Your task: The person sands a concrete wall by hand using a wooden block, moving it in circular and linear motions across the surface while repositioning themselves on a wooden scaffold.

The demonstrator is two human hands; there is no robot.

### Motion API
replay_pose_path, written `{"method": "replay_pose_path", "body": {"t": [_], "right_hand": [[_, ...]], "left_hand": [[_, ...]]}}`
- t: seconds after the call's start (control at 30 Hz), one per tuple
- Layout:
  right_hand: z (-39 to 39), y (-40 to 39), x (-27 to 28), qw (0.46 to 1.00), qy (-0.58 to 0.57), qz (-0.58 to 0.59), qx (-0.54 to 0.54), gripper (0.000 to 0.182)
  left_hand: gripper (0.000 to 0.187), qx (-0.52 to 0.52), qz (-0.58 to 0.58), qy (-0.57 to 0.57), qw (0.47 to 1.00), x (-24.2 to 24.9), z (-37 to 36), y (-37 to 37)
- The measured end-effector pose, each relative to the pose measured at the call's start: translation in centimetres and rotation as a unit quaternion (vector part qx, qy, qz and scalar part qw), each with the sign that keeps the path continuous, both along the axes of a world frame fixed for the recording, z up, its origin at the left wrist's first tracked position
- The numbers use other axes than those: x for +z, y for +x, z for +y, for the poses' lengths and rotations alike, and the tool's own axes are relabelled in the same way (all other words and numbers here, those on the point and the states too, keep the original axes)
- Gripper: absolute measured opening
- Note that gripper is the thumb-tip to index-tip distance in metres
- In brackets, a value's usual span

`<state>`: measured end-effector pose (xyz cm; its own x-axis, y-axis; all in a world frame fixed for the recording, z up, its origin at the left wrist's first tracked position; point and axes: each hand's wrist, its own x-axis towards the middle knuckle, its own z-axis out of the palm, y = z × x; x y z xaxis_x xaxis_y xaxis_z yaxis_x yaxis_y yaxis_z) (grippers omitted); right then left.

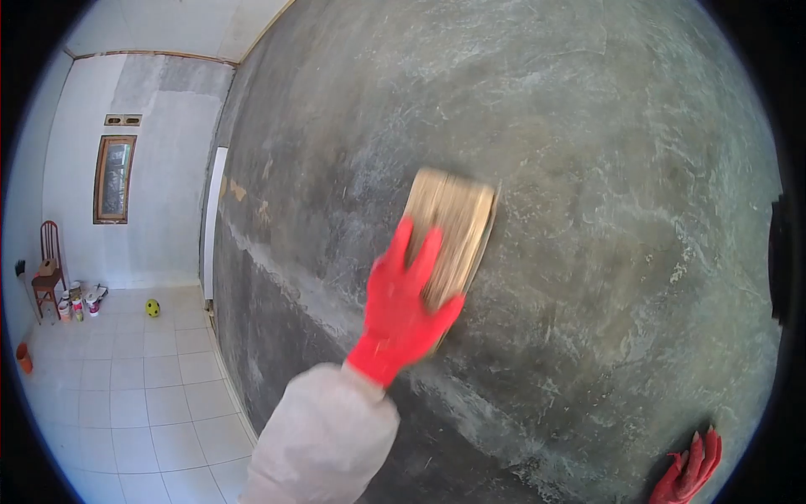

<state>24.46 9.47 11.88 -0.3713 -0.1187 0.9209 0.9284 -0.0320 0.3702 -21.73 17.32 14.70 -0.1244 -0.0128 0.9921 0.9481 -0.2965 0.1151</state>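
Observation:
My left hand point(400, 307), in a red glove, is on a flat, wood-coloured rectangular block point(449, 223), with fingers spread over its face and the thumb at its right side. The block lies against the grey, rough plastered wall point(588, 210) and is slightly blurred. At the lower right, my right hand point(690, 470), also in a red glove, rests by the wall with fingers extended upward and nothing visible in it.
A tiled floor point(130, 403) runs along the left. Farther back are a wooden chair point(48, 269), several containers point(77, 302), a yellow-green ball point(152, 308), an orange pot point(24, 359) and a small window point(114, 180) in a white wall.

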Motion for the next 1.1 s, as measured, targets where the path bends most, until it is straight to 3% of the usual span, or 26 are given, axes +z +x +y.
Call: {"method": "replay_pose_path", "body": {"t": [0.07,0.17,0.2,0.3,0.47,0.5,0.63,0.73,0.8,0.9,1.0,1.1], "right_hand": [[0.0,0.2,-0.1,1.0,-0.004,-0.007,0.003,0.021],[0.0,0.3,0.0,1.0,-0.014,-0.026,0.011,0.022],[-0.1,0.2,-0.1,0.999,-0.015,-0.024,0.015,0.022],[-0.1,0.0,0.2,0.999,-0.013,-0.044,0.006,0.022],[0.0,-0.2,0.0,0.999,-0.011,-0.037,-0.013,0.023],[0.1,-0.3,0.0,0.999,-0.009,-0.042,-0.008,0.025],[-0.1,-0.3,0.0,0.998,-0.021,-0.047,-0.031,0.027],[0.1,-0.1,-0.1,0.998,-0.012,-0.041,-0.039,0.03],[0.0,-0.2,-0.1,0.998,-0.016,-0.046,-0.029,0.031],[0.4,0.4,-0.4,0.998,-0.013,-0.051,-0.039,0.031],[0.3,0.0,-0.4,0.997,-0.015,-0.05,-0.049,0.031],[0.2,-0.2,-0.4,0.998,-0.011,-0.039,-0.048,0.031]], "left_hand": [[0.088,-0.052,-0.006,-0.06,0.997,-7.7,-0.8,0.1],[0.094,-0.034,-0.104,-0.1,0.989,-22.1,-0.4,0.1],[0.094,-0.026,-0.153,-0.112,0.981,-22.8,-1.1,0.2],[0.087,-0.012,-0.129,-0.057,0.99,-20.4,0.5,-2.2],[0.085,-0.025,-0.042,0.005,0.999,-0.7,1.5,-6.1],[0.084,-0.03,-0.042,0.012,0.999,1.4,1.6,-6.6],[0.083,-0.031,-0.023,0.004,0.999,-0.8,2.0,-8.0],[0.087,-0.047,-0.021,-0.035,0.998,-12.1,1.6,-8.9],[0.09,-0.033,-0.119,-0.089,0.988,-20.4,1.4,-8.9],[0.09,-0.046,-0.176,-0.109,0.977,-24.8,1.5,-10.4],[0.088,-0.032,-0.132,-0.062,0.989,-17.7,2.6,-12.2],[0.083,-0.032,-0.083,-0.033,0.995,-5.8,3.7,-15.4]]}}
